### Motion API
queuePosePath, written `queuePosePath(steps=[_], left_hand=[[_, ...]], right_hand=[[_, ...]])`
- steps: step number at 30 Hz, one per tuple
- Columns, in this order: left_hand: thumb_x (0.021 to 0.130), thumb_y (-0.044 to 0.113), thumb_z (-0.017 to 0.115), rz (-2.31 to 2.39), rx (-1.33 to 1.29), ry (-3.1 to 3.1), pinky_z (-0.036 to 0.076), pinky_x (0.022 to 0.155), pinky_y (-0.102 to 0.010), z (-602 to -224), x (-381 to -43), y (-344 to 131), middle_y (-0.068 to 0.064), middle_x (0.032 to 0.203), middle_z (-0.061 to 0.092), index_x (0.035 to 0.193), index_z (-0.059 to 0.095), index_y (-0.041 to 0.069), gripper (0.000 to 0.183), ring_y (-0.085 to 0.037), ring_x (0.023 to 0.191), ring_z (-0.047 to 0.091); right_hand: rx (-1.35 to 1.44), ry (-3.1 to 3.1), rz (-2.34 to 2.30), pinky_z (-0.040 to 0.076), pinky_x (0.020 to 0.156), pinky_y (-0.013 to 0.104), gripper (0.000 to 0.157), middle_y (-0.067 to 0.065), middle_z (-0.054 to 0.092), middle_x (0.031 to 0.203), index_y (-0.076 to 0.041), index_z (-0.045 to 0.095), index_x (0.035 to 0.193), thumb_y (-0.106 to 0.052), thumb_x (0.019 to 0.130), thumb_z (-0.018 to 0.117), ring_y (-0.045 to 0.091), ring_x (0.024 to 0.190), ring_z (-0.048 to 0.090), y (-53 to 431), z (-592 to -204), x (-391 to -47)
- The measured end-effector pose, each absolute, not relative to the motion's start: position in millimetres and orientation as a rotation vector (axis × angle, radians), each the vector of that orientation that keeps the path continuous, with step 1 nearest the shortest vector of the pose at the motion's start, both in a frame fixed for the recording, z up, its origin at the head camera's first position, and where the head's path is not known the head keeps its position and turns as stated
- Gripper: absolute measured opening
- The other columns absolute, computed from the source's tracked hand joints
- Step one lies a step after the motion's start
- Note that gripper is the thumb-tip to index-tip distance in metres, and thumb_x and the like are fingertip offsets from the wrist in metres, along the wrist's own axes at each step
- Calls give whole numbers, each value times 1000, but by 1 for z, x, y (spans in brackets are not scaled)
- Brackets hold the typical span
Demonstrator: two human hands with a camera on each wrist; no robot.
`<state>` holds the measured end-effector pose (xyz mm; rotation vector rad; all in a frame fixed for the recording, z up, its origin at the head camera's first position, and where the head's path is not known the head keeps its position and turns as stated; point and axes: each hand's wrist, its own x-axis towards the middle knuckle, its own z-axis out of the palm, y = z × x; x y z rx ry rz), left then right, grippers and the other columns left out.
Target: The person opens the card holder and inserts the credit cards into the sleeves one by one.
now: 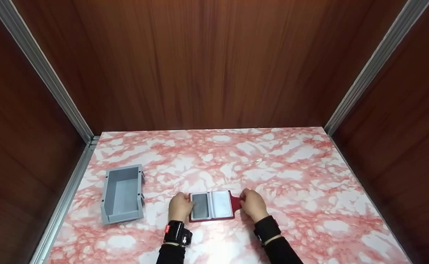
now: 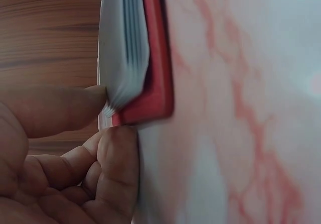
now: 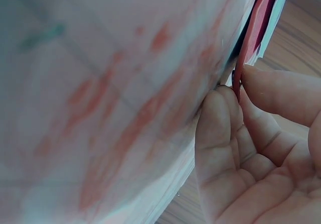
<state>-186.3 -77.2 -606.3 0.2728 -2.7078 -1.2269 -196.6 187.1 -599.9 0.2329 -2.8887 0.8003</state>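
A red card holder (image 1: 212,219) lies open flat on the table in the head view, with clear plastic sleeves (image 1: 221,204) inside and a dark grey area showing on its left side. My left hand (image 1: 180,207) pinches its left edge. In the left wrist view, that thumb (image 2: 60,108) rests against the fanned sleeve edges and the curled fingers (image 2: 118,158) touch the red cover's corner. My right hand (image 1: 254,204) pinches the narrow red closing flap (image 1: 236,202) on the right. The right wrist view shows this flap (image 3: 246,53) between thumb and fingers, with a small metal snap near its end.
A grey plastic bin (image 1: 122,194) stands on the table to the left of the card holder. The red-and-white marbled tabletop (image 1: 291,176) is bounded by brown wood-grain panels (image 1: 207,66) at the back and both sides, with metal corner rails (image 1: 375,66).
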Motion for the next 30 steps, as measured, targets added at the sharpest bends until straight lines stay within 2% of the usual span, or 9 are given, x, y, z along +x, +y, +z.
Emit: queuePosePath(steps=[11, 25, 30], left_hand=[[73, 7, 76, -1268, 280, -2721, 50, 78, -45, -604, -187, -79, -12, 83, 69, 89, 68, -3, 20, -33, 81, 65], [74, 0, 76, -1454, 199, -2576, 51, 76, -41, -589, -187, -73, -8, 79, 65, 89, 60, -1, 22, -25, 76, 62], [74, -2, 74, -1472, 129, -2522, 52, 72, -41, -583, -187, -64, -9, 78, 66, 89, 61, -2, 21, -24, 74, 63]], right_hand=[[230, -2901, 814, 51, 71, 45, 15, 7, 62, 76, -4, 61, 83, 1, 78, 75, 30, 74, 62, 187, -598, -196], [234, -2908, 842, 51, 73, 45, 15, 9, 63, 77, -3, 62, 85, 3, 77, 74, 31, 76, 63, 187, -596, -196], [285, -2843, 861, 50, 70, 45, 17, 9, 62, 75, -4, 60, 84, 3, 75, 73, 31, 73, 62, 190, -600, -196]])
